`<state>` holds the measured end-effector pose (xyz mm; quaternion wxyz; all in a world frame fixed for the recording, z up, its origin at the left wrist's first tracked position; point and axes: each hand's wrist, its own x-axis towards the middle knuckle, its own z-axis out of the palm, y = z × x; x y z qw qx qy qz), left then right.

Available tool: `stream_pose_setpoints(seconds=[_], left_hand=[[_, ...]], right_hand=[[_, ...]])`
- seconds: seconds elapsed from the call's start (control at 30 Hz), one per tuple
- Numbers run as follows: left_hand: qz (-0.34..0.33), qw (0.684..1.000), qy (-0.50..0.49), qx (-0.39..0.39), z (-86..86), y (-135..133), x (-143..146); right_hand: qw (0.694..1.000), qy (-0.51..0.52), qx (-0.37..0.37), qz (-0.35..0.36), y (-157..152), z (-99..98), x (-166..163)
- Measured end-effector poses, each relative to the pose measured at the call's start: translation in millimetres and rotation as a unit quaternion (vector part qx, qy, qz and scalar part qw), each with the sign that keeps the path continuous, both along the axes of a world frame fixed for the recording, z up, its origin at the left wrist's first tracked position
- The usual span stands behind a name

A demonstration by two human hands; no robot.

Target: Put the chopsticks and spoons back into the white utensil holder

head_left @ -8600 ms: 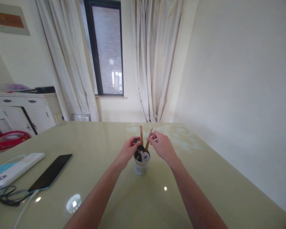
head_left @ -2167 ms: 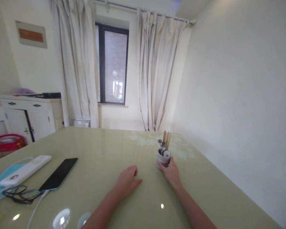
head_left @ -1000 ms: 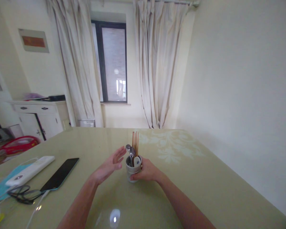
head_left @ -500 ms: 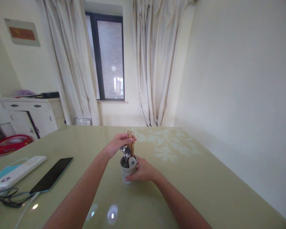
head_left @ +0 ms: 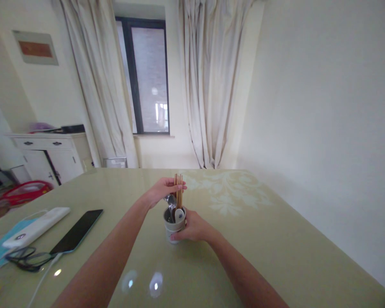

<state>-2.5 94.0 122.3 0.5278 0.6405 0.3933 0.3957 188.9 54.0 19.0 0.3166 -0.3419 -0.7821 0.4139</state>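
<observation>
A light grey utensil cup (head_left: 174, 232) stands upright on the pale green table (head_left: 141, 252). My right hand (head_left: 194, 226) is wrapped around its right side, thumb across the front. Several wooden chopsticks (head_left: 179, 192) rise from the back of the cup, and my left hand (head_left: 167, 188) is closed around their upper part. Metal spoons (head_left: 171, 201) lean in the cup just below my left hand. A white ceramic spoon (head_left: 179, 214) with a dark blue mark rests at the front right of the rim. The chopsticks' lower ends are hidden inside the cup.
On the left of the table lie a black-screened phone (head_left: 77, 231) with a white cable, a pair of glasses (head_left: 28, 259), a white power strip or bank (head_left: 37, 226) and a blue face mask (head_left: 6, 244). A wall (head_left: 333, 128) runs along the right side.
The view has shifted slightly, so most things sit a little further right. Both hands keep their hold; the metal spoons have turned a little in the cup.
</observation>
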Motion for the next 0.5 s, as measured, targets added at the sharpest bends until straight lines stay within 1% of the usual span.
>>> stream_pose_setpoints(seconds=[0.13,0.3,0.4,0.5], left_hand=[[-0.015,0.999,0.029,0.019,2.6,-1,2],[0.002,0.997,0.043,0.068,10.6,-6,6],[0.021,0.994,0.023,0.102,24.5,-12,7],[0.048,0.992,-0.02,0.117,48.1,-21,6]], right_hand=[[1.0,0.001,0.012,-0.002,0,-1.1,-1],[1.0,0.006,0.003,-0.011,1,-4.8,-3],[1.0,-0.001,0.007,-0.011,3,-6.6,-3],[1.0,0.008,0.014,0.005,5,-7.9,-3]])
